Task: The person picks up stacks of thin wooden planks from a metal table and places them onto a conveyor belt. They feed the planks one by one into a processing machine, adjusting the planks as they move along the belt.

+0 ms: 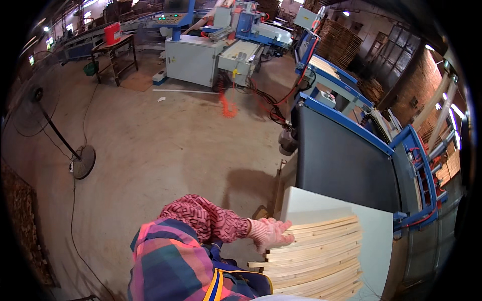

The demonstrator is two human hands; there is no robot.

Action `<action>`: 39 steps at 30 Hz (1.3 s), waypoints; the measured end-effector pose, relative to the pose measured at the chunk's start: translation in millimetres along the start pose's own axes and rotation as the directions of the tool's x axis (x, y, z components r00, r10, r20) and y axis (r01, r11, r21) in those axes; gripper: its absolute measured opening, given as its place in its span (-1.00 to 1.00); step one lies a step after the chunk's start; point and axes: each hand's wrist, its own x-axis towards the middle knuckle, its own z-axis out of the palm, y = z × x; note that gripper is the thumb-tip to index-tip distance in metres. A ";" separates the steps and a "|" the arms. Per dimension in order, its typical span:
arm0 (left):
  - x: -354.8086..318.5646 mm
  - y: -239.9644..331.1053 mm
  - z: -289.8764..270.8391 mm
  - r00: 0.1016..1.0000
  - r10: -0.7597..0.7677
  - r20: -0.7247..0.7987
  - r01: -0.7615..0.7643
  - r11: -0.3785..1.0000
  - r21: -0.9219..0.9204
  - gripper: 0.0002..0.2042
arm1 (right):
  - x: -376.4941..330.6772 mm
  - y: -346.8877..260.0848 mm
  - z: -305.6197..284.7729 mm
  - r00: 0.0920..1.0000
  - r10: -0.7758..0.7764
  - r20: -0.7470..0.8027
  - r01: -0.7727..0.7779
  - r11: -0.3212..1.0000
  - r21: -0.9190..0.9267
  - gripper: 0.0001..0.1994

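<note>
In the head view, one gloved hand [268, 233] comes in from the lower middle on a sleeve [206, 218] patterned in red and pink; which of the person's two hands it is cannot be told for sure, though the arm reaches across from the person's left side, so it reads as the left hand. Its fingers lie fairly flat and spread, palm pressed against the near left ends of a stack of pale wooden slats [316, 256], touching them rather than closing round any one; nothing is gripped. The other hand is out of sight. The slats lie side by side in a neat fan-like pile, long edges parallel, on a white table top [381, 241] at the lower right, and their left ends jut a little past the table's edge toward the person. A plaid garment [170, 266] in pink, blue and green fills the lower middle, with a dark strap edged in yellow [218, 283] over it. Just behind the table stands a dark conveyor belt [341, 165] in a blue frame [346, 123], sloping up and away to the right, with red cables [271, 103] trailing on the floor near its far end. Farther back are grey and blue machines [201, 57] with a control panel, a wooden bench [115, 50] bearing a red container [112, 33], and stacks of timber [341, 45] by the brick wall. On the left, a pedestal fan [35, 100] stands on the dusty concrete floor [165, 145], its round base near a loose cord.
</note>
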 end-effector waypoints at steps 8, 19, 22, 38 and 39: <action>97.7 -92.4 -104.3 0.956 0.287 0.061 -0.285 0.958 -0.030 0.05 | -16.3 -59.8 35.2 0.969 0.125 -0.214 -0.182 0.945 -0.273 -0.32; 133.1 -149.8 -150.1 0.958 0.207 0.196 -0.212 0.977 0.003 -0.26 | -70.3 -57.4 14.6 0.666 0.608 -0.432 -0.517 0.794 0.320 -0.35; 133.7 -155.9 -141.8 0.968 0.193 0.159 -0.186 0.981 -0.055 -0.13 | -54.2 -81.6 32.6 0.662 0.593 -0.458 -0.522 0.804 0.285 -0.35; 320.3 -337.7 -264.9 0.998 0.038 0.057 -0.046 0.987 0.151 -0.20 | 228.8 -84.1 269.4 0.794 0.589 -0.153 -0.538 0.797 0.276 -0.07; 326.6 -370.0 -266.2 0.999 0.010 -0.040 -0.002 0.983 0.185 -0.21 | 255.8 -91.1 305.8 0.774 0.626 -0.097 -0.569 0.754 0.328 0.01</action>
